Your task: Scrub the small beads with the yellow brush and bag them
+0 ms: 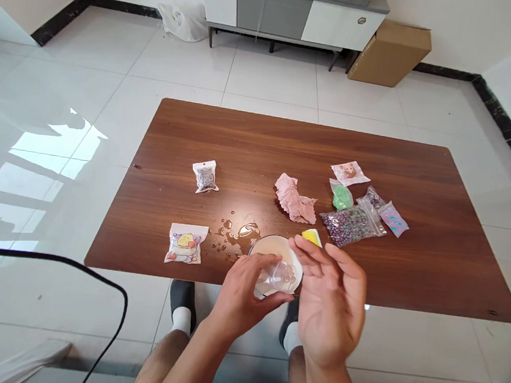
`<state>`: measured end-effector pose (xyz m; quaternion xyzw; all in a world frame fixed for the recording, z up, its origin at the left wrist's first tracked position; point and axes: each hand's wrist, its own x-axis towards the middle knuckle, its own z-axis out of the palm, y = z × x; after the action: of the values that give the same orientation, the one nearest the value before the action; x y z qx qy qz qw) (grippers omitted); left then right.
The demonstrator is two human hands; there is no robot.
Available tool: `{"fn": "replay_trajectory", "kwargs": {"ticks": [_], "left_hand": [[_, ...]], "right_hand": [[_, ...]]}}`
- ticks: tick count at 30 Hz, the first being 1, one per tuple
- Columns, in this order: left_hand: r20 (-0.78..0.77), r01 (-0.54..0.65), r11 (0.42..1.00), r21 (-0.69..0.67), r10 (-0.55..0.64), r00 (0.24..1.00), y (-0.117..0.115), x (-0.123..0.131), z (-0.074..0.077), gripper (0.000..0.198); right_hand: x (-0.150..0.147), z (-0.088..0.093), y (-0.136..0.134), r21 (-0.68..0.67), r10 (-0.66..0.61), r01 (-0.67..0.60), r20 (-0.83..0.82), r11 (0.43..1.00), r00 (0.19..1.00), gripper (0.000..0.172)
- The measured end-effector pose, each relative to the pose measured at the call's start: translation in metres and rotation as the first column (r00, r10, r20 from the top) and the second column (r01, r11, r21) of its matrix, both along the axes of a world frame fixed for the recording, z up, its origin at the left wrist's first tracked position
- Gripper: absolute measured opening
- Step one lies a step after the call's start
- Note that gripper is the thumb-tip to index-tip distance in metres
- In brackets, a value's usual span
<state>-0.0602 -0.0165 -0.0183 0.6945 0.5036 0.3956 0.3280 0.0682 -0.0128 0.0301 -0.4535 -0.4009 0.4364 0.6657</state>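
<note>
My left hand (pixel 240 290) curls its thumb and fingers around a small clear plastic thing (pixel 276 274), perhaps a bag or cup; its exact kind is hard to make out. It is held over a white bowl (pixel 261 246) at the table's near edge. Pale round bits show at its right side, whether in it or in the bowl I cannot tell. Beside the bowl, my right hand (pixel 330 303) is raised with its palm showing and fingers stretched out, holding nothing. Just beyond those fingers lies a yellow-and-white item (pixel 311 237), partly covered.
Water drops (pixel 233 232) wet the brown table (pixel 225 133). A crumpled pink cloth (pixel 295 199) lies behind the bowl. Right of it are a bag of dark beads (pixel 355 225), a green packet (pixel 341 196) and other small packets. A cartoon packet (pixel 186 244) and grey packet (pixel 205 176) lie left.
</note>
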Motion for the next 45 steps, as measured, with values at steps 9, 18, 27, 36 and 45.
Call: {"fn": "replay_trajectory", "kwargs": {"ticks": [9, 18, 27, 36, 45], "left_hand": [[0.344, -0.112, 0.992, 0.051, 0.088, 0.935, -0.006, -0.003, -0.006, 0.055], [0.068, -0.297, 0.931, 0.212, 0.289, 0.955, -0.004, 0.001, -0.008, 0.067], [-0.011, -0.037, 0.992, -0.119, 0.036, 0.999, 0.001, -0.032, 0.001, 0.075], [-0.078, -0.349, 0.764, -0.542, 0.368, 0.927, 0.017, -0.066, -0.013, 0.018], [-0.511, -0.507, 0.804, -0.311, 0.308, 0.803, 0.027, -0.079, -0.038, 0.01]], "right_hand": [[0.006, -0.01, -0.016, -0.015, 0.103, -0.102, 0.241, 0.995, 0.965, 0.048], [-0.009, -0.015, -0.019, -0.397, 0.312, -0.154, 0.373, 0.905, 0.874, 0.077], [0.002, -0.034, -0.003, -0.366, 0.136, -0.068, 0.165, 0.928, 0.977, 0.046], [-0.003, -0.059, 0.001, -0.336, 0.227, -0.104, 0.352, 0.936, 0.908, 0.044], [0.002, -0.076, -0.008, -0.366, 0.256, -0.09, 0.434, 0.926, 0.864, 0.033]]}}
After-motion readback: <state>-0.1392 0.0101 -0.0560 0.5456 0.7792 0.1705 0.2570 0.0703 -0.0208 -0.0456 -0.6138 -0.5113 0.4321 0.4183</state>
